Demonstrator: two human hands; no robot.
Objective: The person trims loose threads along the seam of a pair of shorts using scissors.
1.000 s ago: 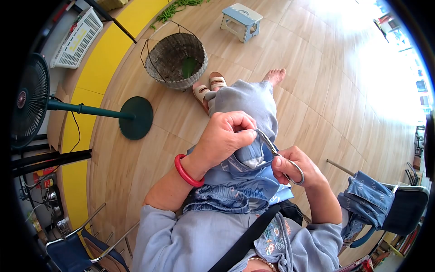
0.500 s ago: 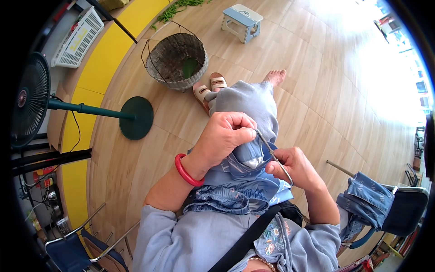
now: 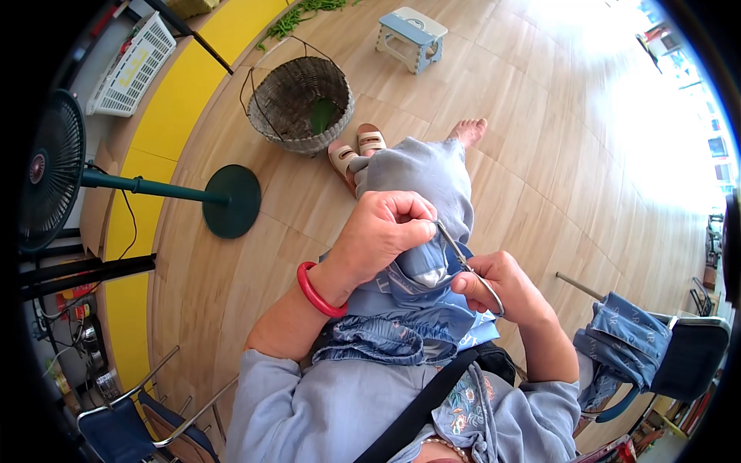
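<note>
My left hand, with a red bangle on its wrist, pinches the edge of a blue garment that lies over my lap. My right hand holds metal scissors by the handles. The scissor blades point up and left, and their tips are right beside my left fingertips. A white patch shows on the cloth just below the tips. Whether the blades touch the cloth or a thread is too small to tell.
A wicker basket, sandals and a small stool stand on the floor ahead. At the left is a green fan. On the right, blue cloth hangs over a chair. Another chair is at the lower left.
The scissors have turned in my right hand, and their handle loops have shifted slightly left. My right hand has moved slightly left. My left hand stays pinched at the same spot.
</note>
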